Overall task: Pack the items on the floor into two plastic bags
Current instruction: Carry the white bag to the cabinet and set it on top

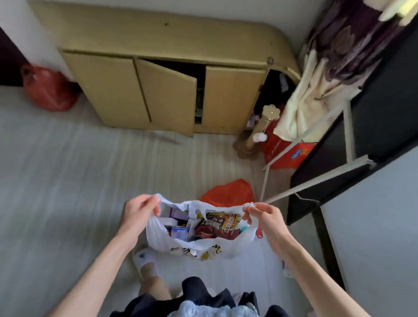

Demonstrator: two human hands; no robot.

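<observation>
1. My skirt hem and one foot in a white slipper [145,259] are at the bottom, standing on pale floor [54,185]; wide open floor to my left, tighter on my right.
2. White plastic bag [212,248] hangs just past my foot, held up between both hands, mouth pulled wide open.
3. My left hand [138,211] has thumb and fingers curled round the bag's left handle loop; my right hand [263,216] pinches the right handle loop the same way. Bag sits between them.
4. Inside: a dark brown snack packet [219,226] with large printed characters, too blurred to read; purple and white boxes [175,214] on the left side; a blue-labelled item lower down, text unreadable.
5. Cartoon print along the bag's near lower edge.
6. Orange plastic bag [230,194] lies on the floor just behind the white one.
7. Right edge: black table [389,120] with white metal legs crowds that side.
8. Further: red box [286,151] with a small blue label, unreadable; a cat scratching post beside it.
9. Far wall: tan cabinet [158,81], middle door ajar; red sack [47,89] at its left.
</observation>
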